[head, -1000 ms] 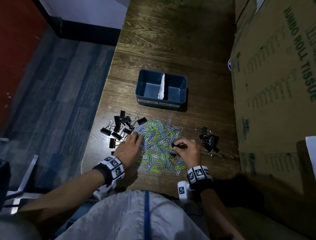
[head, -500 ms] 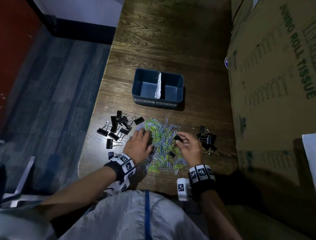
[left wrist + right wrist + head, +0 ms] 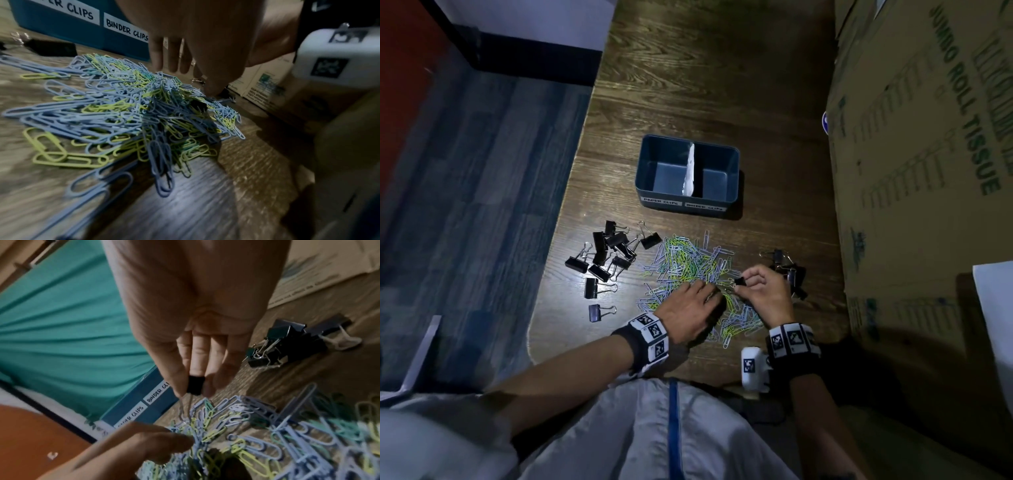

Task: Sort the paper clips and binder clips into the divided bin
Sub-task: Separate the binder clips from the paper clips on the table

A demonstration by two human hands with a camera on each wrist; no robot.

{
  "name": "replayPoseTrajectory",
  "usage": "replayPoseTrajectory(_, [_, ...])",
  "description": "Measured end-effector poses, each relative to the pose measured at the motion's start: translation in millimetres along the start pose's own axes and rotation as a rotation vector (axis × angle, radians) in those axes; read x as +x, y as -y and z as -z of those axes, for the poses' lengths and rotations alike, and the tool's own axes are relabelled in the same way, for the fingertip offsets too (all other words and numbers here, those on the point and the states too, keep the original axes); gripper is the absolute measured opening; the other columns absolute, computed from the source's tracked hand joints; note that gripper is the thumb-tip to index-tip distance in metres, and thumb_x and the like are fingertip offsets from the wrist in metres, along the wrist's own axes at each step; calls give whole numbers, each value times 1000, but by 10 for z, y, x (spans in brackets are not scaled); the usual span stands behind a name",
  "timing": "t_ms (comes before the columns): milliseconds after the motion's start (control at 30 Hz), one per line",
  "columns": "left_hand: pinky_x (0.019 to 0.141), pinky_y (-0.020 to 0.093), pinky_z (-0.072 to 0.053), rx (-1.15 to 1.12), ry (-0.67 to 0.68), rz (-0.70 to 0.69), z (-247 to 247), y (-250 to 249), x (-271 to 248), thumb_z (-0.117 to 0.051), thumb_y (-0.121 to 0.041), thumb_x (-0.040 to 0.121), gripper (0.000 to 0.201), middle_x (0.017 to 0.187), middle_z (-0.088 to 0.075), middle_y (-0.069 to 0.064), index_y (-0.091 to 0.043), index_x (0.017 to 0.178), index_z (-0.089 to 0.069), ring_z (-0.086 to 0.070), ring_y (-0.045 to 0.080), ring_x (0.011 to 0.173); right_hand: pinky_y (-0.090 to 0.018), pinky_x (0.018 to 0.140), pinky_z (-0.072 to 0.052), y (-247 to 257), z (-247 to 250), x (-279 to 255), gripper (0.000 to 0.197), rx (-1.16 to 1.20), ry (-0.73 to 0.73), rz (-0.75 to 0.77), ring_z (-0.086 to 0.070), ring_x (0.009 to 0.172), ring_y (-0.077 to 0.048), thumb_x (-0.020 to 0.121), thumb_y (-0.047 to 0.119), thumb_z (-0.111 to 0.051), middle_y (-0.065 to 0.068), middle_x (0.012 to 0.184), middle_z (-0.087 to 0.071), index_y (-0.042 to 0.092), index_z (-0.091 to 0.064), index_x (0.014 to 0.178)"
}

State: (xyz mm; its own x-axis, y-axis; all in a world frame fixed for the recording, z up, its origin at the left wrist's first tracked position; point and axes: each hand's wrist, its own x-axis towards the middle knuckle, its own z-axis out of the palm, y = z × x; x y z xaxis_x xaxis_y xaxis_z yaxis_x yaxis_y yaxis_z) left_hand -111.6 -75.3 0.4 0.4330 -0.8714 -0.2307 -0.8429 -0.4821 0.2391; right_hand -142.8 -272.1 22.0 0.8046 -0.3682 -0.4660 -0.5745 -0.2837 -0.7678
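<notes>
A blue divided bin (image 3: 643, 171) stands mid-table; its compartments, labelled paper clips on the left and binder clips on the right, are both empty. A pile of blue and green paper clips (image 3: 688, 263) lies in front of it. My right hand (image 3: 739, 286) pinches a small black binder clip (image 3: 195, 385) just above the pile, wire handles hanging down into the paper clips. My left hand (image 3: 710, 293) rests flat on the pile with straight fingers (image 3: 174, 56), close beside the right hand. Another black binder clip (image 3: 198, 104) sits buried in the pile.
Several black binder clips (image 3: 609, 253) lie scattered left of the pile, and a smaller cluster of binder clips (image 3: 791, 270) lies behind my right hand. A large cardboard box (image 3: 928, 171) walls off the table's right side. The table edge (image 3: 558, 240) runs along the left.
My left hand slid right from the pile's left edge to its middle, next to the right hand. The right hand kept hold of the binder clip and stayed nearly in place.
</notes>
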Motion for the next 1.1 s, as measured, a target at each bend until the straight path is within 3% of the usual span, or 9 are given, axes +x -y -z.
replayPoseTrajectory(167, [89, 44, -42, 59, 171, -182, -5, -26, 79, -66, -37, 76, 67, 128, -47, 8, -15, 135, -43, -46, 28, 110, -16, 63, -44, -41, 152, 54, 21, -112, -374, -11, -63, 69, -13, 77, 9, -80, 4, 78, -67, 22, -66, 87])
replayPoseTrajectory(300, [77, 35, -45, 35, 229, -181, -87, -4, 140, -83, -38, 60, 66, 112, -54, 1, -21, 117, -55, -54, 23, 98, -32, 73, -54, -203, 417, 233, 25, -10, -576, -132, -67, 75, -25, 77, 8, -79, -4, 79, -65, 20, -65, 94])
replayPoseTrajectory(400, [80, 37, -46, 10, 221, -135, -33, -39, 199, -73, -30, 78, 50, 115, -54, 5, -17, 122, -53, -53, 25, 103, -43, 84, -56, -297, 533, 345, 28, 10, -636, -230, -69, 85, -28, 78, 9, -79, -3, 82, -65, 18, -65, 100])
replayPoseTrajectory(533, [77, 41, -52, -90, 185, -70, -35, -91, 287, -55, -15, 93, 35, 117, -51, 14, -10, 126, -47, -54, 30, 105, -28, 80, -49, -292, 506, 321, 29, -1, -636, -196, -62, 83, -19, 81, 6, -76, -6, 95, -66, 12, -66, 107])
replayPoseTrajectory(633, [70, 39, -52, -181, 175, -23, -65, -89, 328, -54, -9, 92, 38, 123, -48, 17, -8, 128, -42, -55, 31, 107, -27, 78, -47, -343, 378, 196, 28, -89, -685, -13, -59, 83, -18, 78, 0, -74, -10, 102, -64, 11, -68, 103])
replayPoseTrajectory(733, [78, 37, -52, -244, 131, -10, 45, -105, 286, -51, -6, 93, 33, 118, -53, 15, -6, 126, -46, -57, 29, 102, -38, 71, -57, -479, 193, 39, 22, -157, -622, 59, -64, 72, -20, 79, 5, -72, -2, 89, -67, 22, -69, 93])
replayPoseTrajectory(867, [77, 23, -51, -535, -121, 107, 180, 78, 84, -55, -11, 93, 17, 103, -61, 0, -14, 109, -60, -60, 14, 88, -43, 64, -58, -759, -6, -138, 19, -299, -475, 39, -66, 66, -26, 81, 13, -72, 5, 73, -66, 28, -65, 89])
replayPoseTrajectory(967, [80, 22, -53, -602, -314, 317, 218, 487, -86, -59, -6, 90, 13, 96, -62, -8, -14, 98, -65, -56, 6, 84, -43, 81, -56, -944, -74, -235, 40, -362, -354, -44, -65, 92, -31, 77, 10, -78, -10, 104, -65, 19, -64, 114])
replayPoseTrajectory(1100, [73, 32, -51, -539, -433, 677, 211, 1233, -340, -68, -7, 84, 11, 91, -65, 2, -15, 91, -67, -62, 21, 77, -50, 101, -48, -1087, -130, -282, 54, -477, -196, -171, -51, 117, -38, 78, 31, -79, -15, 128, -43, 20, -57, 125])
